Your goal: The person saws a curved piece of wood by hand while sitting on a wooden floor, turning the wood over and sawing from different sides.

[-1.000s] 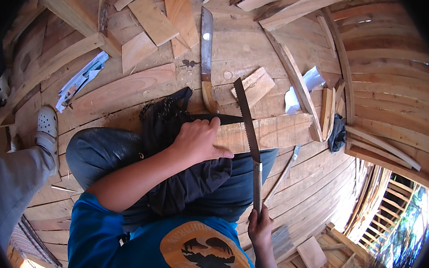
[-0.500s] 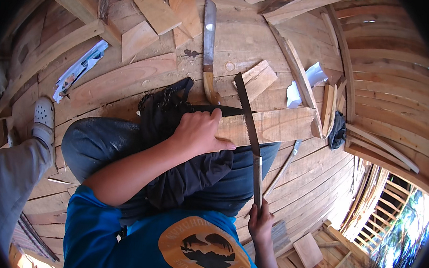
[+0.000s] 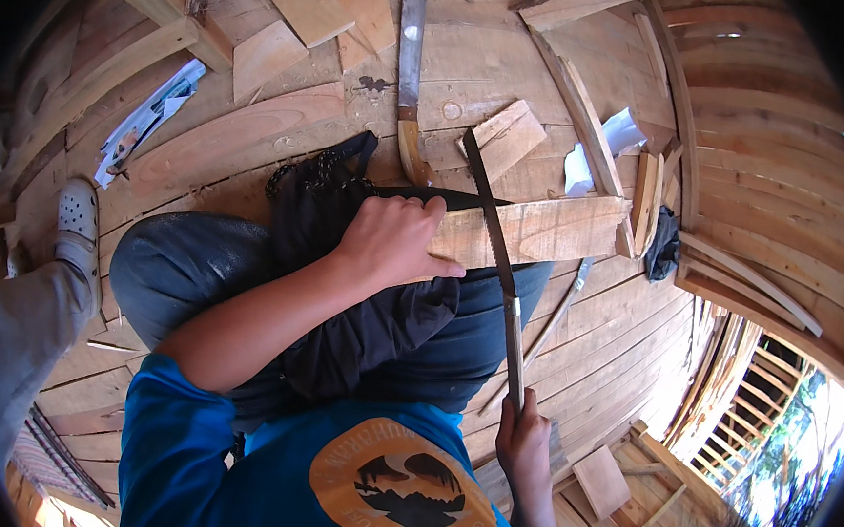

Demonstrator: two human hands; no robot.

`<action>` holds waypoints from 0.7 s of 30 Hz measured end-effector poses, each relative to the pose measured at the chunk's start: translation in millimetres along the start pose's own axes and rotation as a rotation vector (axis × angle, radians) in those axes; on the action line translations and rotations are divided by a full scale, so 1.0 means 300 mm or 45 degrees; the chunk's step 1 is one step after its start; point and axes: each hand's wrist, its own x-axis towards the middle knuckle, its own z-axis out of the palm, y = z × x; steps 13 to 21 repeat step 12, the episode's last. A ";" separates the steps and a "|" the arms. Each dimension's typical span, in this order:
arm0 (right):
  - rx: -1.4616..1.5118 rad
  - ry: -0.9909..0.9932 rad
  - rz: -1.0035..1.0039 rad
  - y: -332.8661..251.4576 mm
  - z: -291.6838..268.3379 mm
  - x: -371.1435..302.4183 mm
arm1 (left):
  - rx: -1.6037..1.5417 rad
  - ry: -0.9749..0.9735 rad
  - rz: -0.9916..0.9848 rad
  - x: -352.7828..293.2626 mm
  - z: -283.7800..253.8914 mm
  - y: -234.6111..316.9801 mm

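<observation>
My left hand (image 3: 394,237) grips the left end of a short wooden board (image 3: 561,229), thumb along its near edge. The board lies across my lap, over a black bag or cloth (image 3: 367,343). In my right hand (image 3: 526,432), lower right, is the handle of a handsaw (image 3: 498,235), fingers wrapped round it. Its narrow toothed blade crosses the board near the middle, tip pointing away from me. Whether the teeth sit in a cut cannot be made out. Beyond the board, a machete (image 3: 410,77) with a wooden handle lies on the floor.
Wood offcuts (image 3: 509,142) and planks (image 3: 303,3) lie about the plank floor (image 3: 613,326). Crumpled paper (image 3: 153,117) is at the left, a black plastic bag (image 3: 663,251) at the right. Another person's leg and clog (image 3: 78,210) are close on the left. A slatted wall (image 3: 773,141) rises at right.
The saw and my right hand have shifted slightly; the saw still crosses the board. My left hand keeps its grip. The whole view has shifted a little.
</observation>
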 end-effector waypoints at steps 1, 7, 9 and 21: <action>0.020 0.013 -0.023 -0.020 -0.001 0.019 | 0.003 0.014 0.011 -0.002 0.005 0.001; -0.046 0.036 -0.016 -0.057 -0.005 0.005 | -0.018 -0.064 -0.050 0.013 0.008 -0.007; -0.031 0.045 -0.001 -0.050 -0.012 -0.036 | -0.036 -0.096 -0.050 0.018 0.019 0.005; -0.093 0.042 0.010 -0.054 0.007 -0.029 | -0.047 -0.087 -0.073 0.020 0.032 0.002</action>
